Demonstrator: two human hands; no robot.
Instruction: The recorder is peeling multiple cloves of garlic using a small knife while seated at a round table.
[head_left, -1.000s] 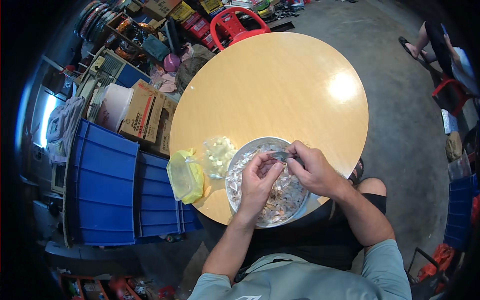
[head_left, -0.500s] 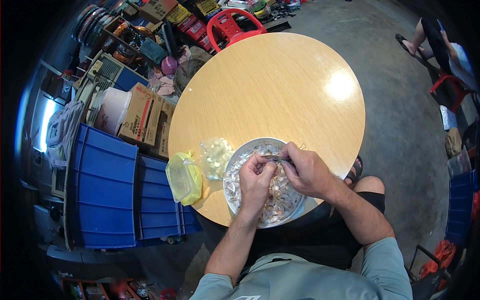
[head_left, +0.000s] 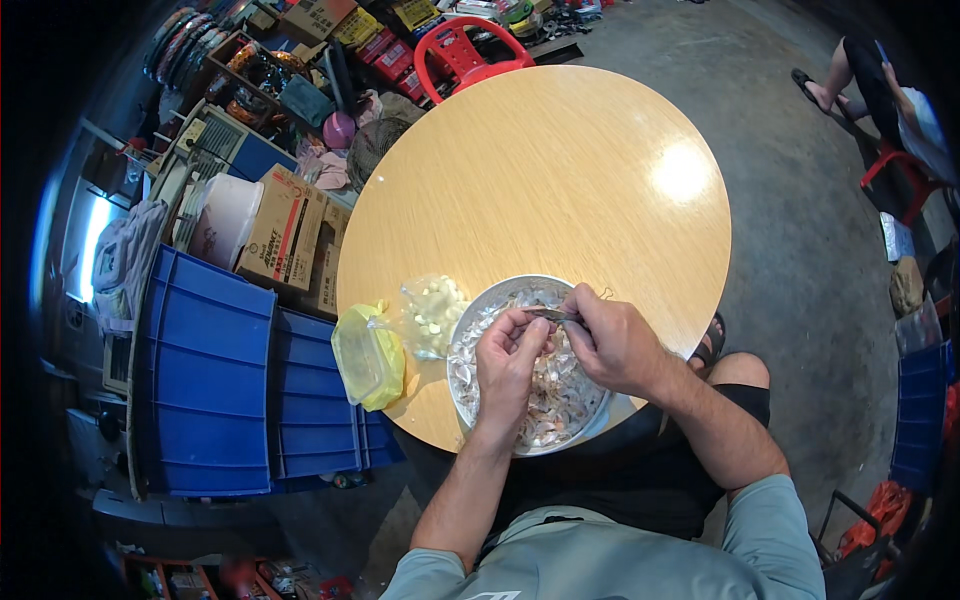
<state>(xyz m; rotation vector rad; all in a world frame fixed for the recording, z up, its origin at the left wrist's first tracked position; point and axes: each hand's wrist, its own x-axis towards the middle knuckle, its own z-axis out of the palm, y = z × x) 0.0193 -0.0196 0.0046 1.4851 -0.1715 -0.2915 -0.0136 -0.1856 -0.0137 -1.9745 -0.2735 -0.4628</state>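
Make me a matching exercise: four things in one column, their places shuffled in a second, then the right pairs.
Things
1. Round white bowl
2. Clear plastic bag of pale pieces
3. Red plastic chair with a slotted back
4. Small thin grey object

Places
A. At the far edge of the round wood-coloured table
B. Between the fingers of the left hand and right hand
C. Below both hands, full of translucent scraps
D. On the tabletop, just left of the bowl

Right pairs: 1-C, 2-D, 3-A, 4-B
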